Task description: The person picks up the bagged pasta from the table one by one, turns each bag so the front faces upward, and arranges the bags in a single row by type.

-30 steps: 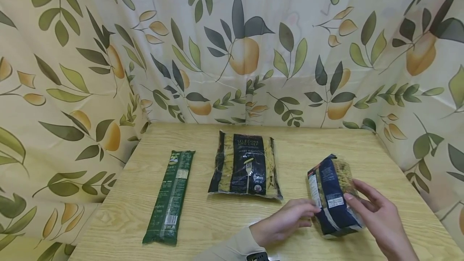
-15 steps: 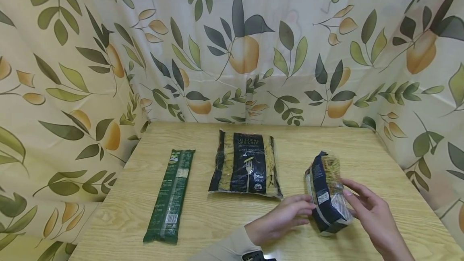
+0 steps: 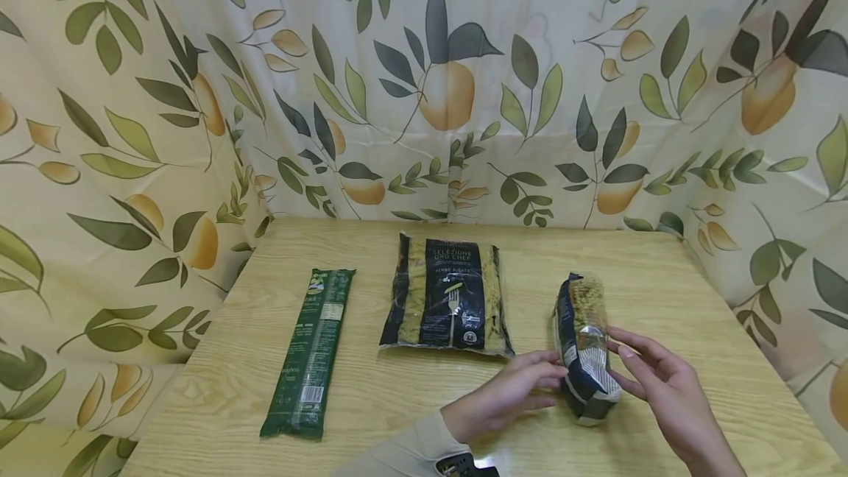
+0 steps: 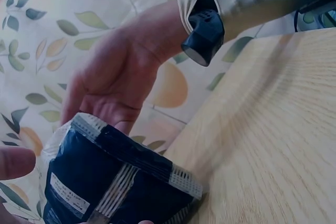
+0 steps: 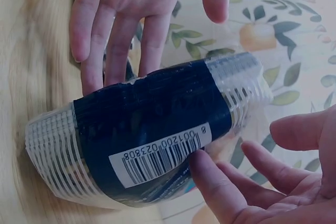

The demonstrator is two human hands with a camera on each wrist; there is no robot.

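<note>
A dark blue pasta bag (image 3: pixel 583 337) with clear striped ends stands on its narrow edge on the wooden table, at the right in the head view. My left hand (image 3: pixel 506 392) touches its left side with extended fingers. On the other side, my right hand (image 3: pixel 669 392) has its fingers loosely spread against the bag. The right wrist view shows a white barcode label (image 5: pixel 160 156) on the bag, with a right fingertip (image 5: pixel 202 163) touching it. In the left wrist view, the left thumb (image 4: pixel 16 162) is at the left edge, apart from the bag (image 4: pixel 115 166).
A black bag of penne rigate (image 3: pixel 450 297) lies flat mid-table. Left of it lies a long green spaghetti packet (image 3: pixel 310 352). The wooden table (image 3: pixel 397 418) meets a curtain printed with leaves and fruit (image 3: pixel 450 94) at the back and sides.
The blue pasta bag has turned between my hands and shifted left, so its narrow side now faces me. Both hands have moved slightly left with it. The other packets lie where they were.
</note>
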